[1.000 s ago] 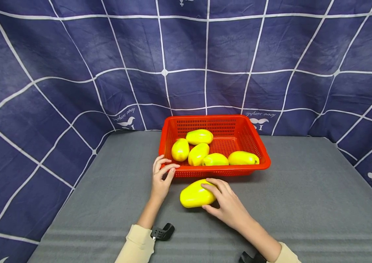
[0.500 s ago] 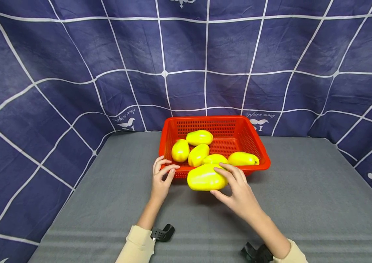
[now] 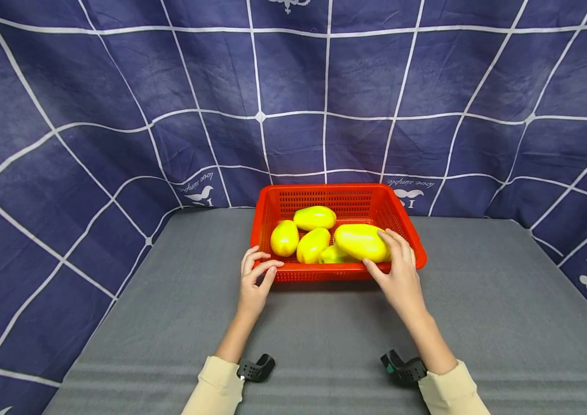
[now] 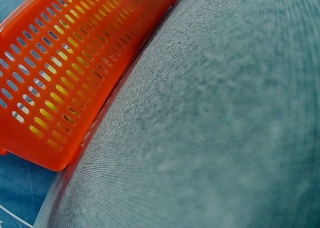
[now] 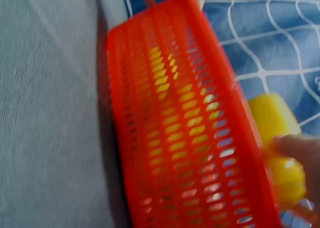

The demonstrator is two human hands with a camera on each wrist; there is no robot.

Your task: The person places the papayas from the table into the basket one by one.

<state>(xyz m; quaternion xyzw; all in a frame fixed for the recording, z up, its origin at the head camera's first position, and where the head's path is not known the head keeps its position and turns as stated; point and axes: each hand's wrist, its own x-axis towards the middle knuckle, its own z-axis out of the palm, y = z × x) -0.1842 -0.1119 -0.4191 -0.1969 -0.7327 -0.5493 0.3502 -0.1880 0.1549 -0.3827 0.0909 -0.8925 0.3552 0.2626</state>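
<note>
My right hand [image 3: 403,279] holds a glossy yellow papaya [image 3: 358,241] above the front right part of a red plastic basket [image 3: 319,275]. Its thumb is on the near side and the fingers bend over the fruit's right end. In the right wrist view, the held papaya [image 5: 275,123] shows beyond the basket's rim, partly covered by fingers. At the basket's front left corner, my left hand [image 3: 253,288] grips the rim with bent fingers and thumb. Inside lie several papayas [image 3: 314,245]; the held one hides part of the front ones.
Grey cloth [image 3: 314,351] covers the table under the basket. Behind it hangs a dark blue curtain [image 3: 293,144] with white grid lines. Black straps [image 3: 257,368] sit at both wrists. The basket's slotted wall [image 4: 75,73] fills the left wrist view's upper left.
My right hand has lifted the papaya from the cloth in front of the basket, over the front rim and rightward above the other fruit. My left hand stays at the corner.
</note>
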